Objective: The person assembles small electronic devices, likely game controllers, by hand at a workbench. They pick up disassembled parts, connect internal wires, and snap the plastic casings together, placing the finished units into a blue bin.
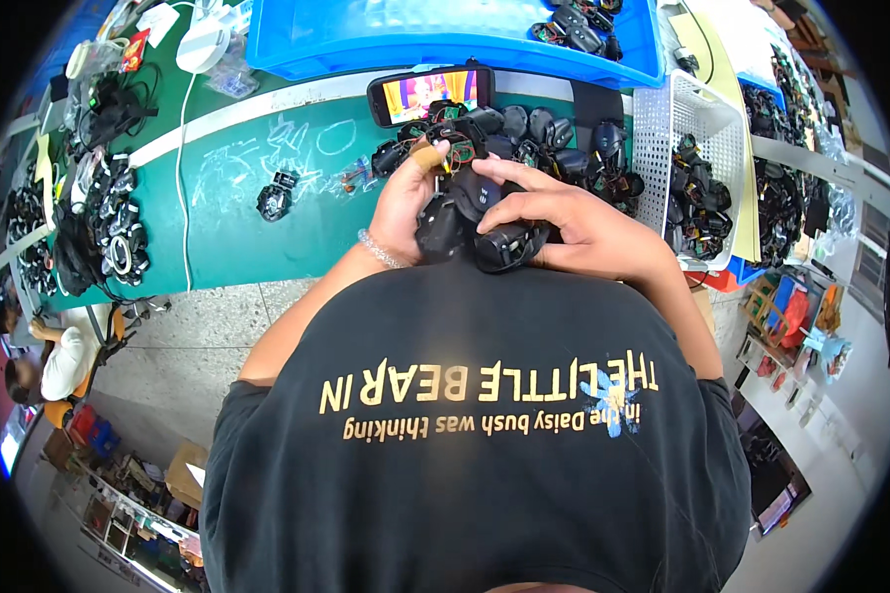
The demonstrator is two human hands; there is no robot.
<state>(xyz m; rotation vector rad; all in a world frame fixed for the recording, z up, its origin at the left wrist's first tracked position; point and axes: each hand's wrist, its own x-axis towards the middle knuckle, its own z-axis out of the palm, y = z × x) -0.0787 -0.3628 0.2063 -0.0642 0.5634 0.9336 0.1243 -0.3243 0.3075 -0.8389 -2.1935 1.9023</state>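
Observation:
My left hand (401, 206), with a tan wrap on one finger and a beaded bracelet at the wrist, closes round the left side of a black plastic housing (443, 227). Small coloured wires show near its fingertips. From the right, my right hand (591, 225) curls its fingers over a rounded black part (510, 244) against that housing. Whether the two black pieces are joined I cannot tell. Just beyond my hands lies a pile of similar black housings (544, 128), several with bare circuit boards and wires.
A phone (435, 94) playing a video leans before a blue tray (445, 49). At right stands a white perforated basket (663, 148) of black parts. One loose black part (279, 195) lies on the green mat (227, 237), left of a white cable (184, 168). Another person (64, 361) sits far left.

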